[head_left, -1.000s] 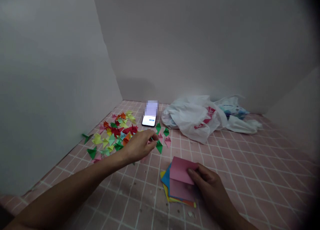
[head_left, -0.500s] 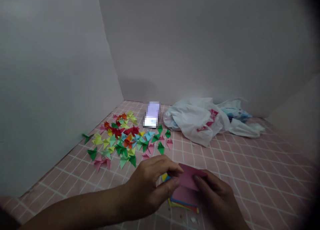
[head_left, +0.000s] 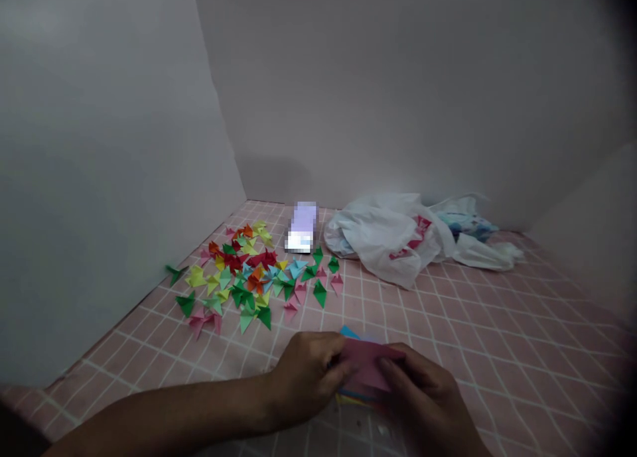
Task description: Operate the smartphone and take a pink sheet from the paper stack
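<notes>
A sheet of pink paper is held up between my two hands near the bottom of the view. My left hand pinches its left edge, fingers closed. On the other side, my right hand grips the right edge with the thumb on top; its lower part is blurred. Beneath the pink sheet lies a stack of coloured paper, with blue and yellow edges showing. To the left and farther back spreads a group of small folded paper cranes in green, red, yellow, pink, orange and light blue.
A phone with a lit, pixelated screen lies behind the cranes. White plastic bags with red print are crumpled at the back right. The pink checked cloth covers the surface, and grey walls close it in.
My left hand has come down and closed on the left edge of the pink sheet, which is now lower and flatter. My right hand keeps its grip.
</notes>
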Tool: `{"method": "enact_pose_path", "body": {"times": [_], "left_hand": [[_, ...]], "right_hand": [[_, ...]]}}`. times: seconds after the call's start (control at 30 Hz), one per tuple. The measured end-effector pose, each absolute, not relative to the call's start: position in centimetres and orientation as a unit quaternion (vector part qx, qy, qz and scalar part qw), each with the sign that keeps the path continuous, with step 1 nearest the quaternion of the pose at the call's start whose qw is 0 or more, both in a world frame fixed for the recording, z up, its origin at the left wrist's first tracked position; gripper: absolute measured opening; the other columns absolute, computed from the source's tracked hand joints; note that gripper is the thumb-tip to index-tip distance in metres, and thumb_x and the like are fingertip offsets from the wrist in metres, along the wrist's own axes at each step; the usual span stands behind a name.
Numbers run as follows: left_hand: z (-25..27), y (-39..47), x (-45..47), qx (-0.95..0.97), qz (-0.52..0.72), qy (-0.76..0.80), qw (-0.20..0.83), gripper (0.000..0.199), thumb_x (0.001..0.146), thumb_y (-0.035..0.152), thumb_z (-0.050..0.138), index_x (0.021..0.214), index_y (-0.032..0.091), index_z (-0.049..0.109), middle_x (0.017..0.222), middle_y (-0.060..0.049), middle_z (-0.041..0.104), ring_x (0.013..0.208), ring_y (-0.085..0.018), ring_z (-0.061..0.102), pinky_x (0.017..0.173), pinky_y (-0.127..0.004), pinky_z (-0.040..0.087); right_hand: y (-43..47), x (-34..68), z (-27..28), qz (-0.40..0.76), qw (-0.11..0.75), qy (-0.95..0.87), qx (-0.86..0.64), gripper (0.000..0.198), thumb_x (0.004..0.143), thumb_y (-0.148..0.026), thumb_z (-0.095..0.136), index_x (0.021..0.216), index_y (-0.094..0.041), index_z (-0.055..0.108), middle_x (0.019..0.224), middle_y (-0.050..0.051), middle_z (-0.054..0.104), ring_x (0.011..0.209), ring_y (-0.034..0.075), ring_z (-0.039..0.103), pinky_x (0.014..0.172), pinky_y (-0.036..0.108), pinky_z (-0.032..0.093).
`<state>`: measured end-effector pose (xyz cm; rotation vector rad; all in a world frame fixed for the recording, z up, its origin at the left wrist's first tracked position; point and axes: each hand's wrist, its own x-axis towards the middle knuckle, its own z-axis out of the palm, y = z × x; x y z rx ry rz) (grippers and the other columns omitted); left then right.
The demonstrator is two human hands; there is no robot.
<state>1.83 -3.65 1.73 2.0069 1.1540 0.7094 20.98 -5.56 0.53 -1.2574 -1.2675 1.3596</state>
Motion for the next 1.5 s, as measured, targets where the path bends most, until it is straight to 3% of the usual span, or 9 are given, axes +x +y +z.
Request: {"method": "enact_pose_path", "body": {"times": [0.3, 0.43, 0.5, 0.6, 0.73, 0.9, 1.07, 1.3, 1.5], "left_hand": [[2.1, -3.0, 1.2, 0.76, 0.333, 0.449, 0.332, 0.009, 0.09, 0.021, 0.057, 0.084, 0.015, 0.06, 0.07, -0.001, 0.059, 0.062, -0.013, 0.052, 0.059, -0.024, 0.037], [3.4, -3.8, 1.3, 0.776, 0.414, 0.382, 0.284, 0.01, 0.091, 0.019, 0.051, 0.09, 0.014, 0.06, 0.075, -0.003, 0.057, 0.068, -0.014, 0.052, 0.065, -0.027, 0.04], [3.6, -4.7, 2.0, 0.769, 0.382, 0.347, 0.378, 0.013, 0.09, 0.018, 0.05, 0.086, 0.014, 0.062, 0.075, -0.004, 0.058, 0.071, -0.015, 0.053, 0.067, -0.028, 0.042], [3.2, -5.8, 3.1, 0.606, 0.313, 0.344, 0.645, 0.022, 0.087, 0.025, 0.057, 0.107, 0.015, 0.06, 0.081, -0.004, 0.061, 0.07, -0.014, 0.057, 0.064, -0.027, 0.046], [3.3, -6.1, 3.4, 0.504, 0.333, 0.376, 0.703, 0.07, 0.066, 0.02, 0.081, 0.128, 0.023, 0.05, 0.105, -0.005, 0.06, 0.075, -0.011, 0.057, 0.067, -0.025, 0.046], [3.6, -5.6, 2.1, 0.496, 0.382, 0.37, 0.687, 0.029, 0.079, 0.039, 0.07, 0.091, 0.014, 0.062, 0.074, -0.001, 0.059, 0.062, -0.01, 0.052, 0.058, -0.023, 0.041], [2.3, -5.5, 1.4, 0.53, 0.396, 0.414, 0.625, 0.032, 0.082, 0.043, 0.065, 0.07, 0.016, 0.052, 0.061, 0.004, 0.049, 0.054, -0.009, 0.045, 0.052, -0.022, 0.034], [1.4, -5.1, 0.9, 0.558, 0.409, 0.416, 0.59, 0.031, 0.083, 0.042, 0.062, 0.069, 0.017, 0.049, 0.061, 0.005, 0.046, 0.054, -0.009, 0.043, 0.051, -0.022, 0.033], [0.6, -5.0, 0.9, 0.532, 0.411, 0.403, 0.621, 0.031, 0.081, 0.045, 0.067, 0.085, 0.015, 0.057, 0.071, 0.002, 0.054, 0.057, -0.009, 0.048, 0.052, -0.021, 0.04]], "right_hand": [[-4.9, 21.5, 0.0, 0.508, 0.42, -0.542, -0.521, 0.029, 0.083, -0.044, 0.064, 0.071, -0.018, 0.066, 0.062, 0.0, 0.056, 0.055, 0.013, 0.05, 0.049, 0.02, 0.041], [-4.3, 22.5, 0.7, 0.459, 0.465, -0.512, -0.557, 0.029, 0.083, -0.046, 0.064, 0.075, -0.018, 0.066, 0.068, 0.002, 0.063, 0.059, 0.015, 0.057, 0.05, 0.021, 0.046], [-4.9, 23.0, 1.7, 0.387, 0.476, -0.537, -0.578, 0.024, 0.083, -0.043, 0.064, 0.079, -0.02, 0.068, 0.071, 0.003, 0.067, 0.062, 0.017, 0.062, 0.052, 0.021, 0.049], [-6.4, 23.6, 3.6, 0.292, 0.488, -0.636, -0.523, 0.018, 0.084, -0.04, 0.064, 0.084, -0.025, 0.073, 0.077, 0.004, 0.072, 0.065, 0.017, 0.067, 0.059, 0.022, 0.054], [-7.4, 23.2, 5.3, 0.301, 0.415, -0.743, -0.429, 0.01, 0.083, -0.033, 0.066, 0.078, -0.028, 0.074, 0.069, 0.003, 0.072, 0.058, 0.018, 0.067, 0.059, 0.024, 0.055], [-6.7, 21.1, 5.1, 0.399, 0.388, -0.657, -0.508, 0.026, 0.088, -0.038, 0.057, 0.071, -0.021, 0.068, 0.065, 0.003, 0.066, 0.058, 0.016, 0.062, 0.053, 0.023, 0.049], [-6.4, 19.3, 4.1, 0.524, 0.379, -0.596, -0.476, 0.023, 0.084, -0.038, 0.062, 0.076, -0.018, 0.068, 0.073, 0.003, 0.065, 0.068, 0.017, 0.061, 0.062, 0.024, 0.049], [-6.1, 18.1, 2.5, 0.575, 0.429, -0.508, -0.478, 0.027, 0.081, -0.043, 0.067, 0.078, -0.016, 0.069, 0.073, 0.002, 0.064, 0.064, 0.015, 0.058, 0.06, 0.025, 0.047], [-6.7, 18.7, 2.1, 0.41, 0.488, -0.548, -0.541, 0.025, 0.085, -0.04, 0.064, 0.072, -0.019, 0.067, 0.065, 0.001, 0.059, 0.06, 0.015, 0.056, 0.053, 0.023, 0.046]]}}
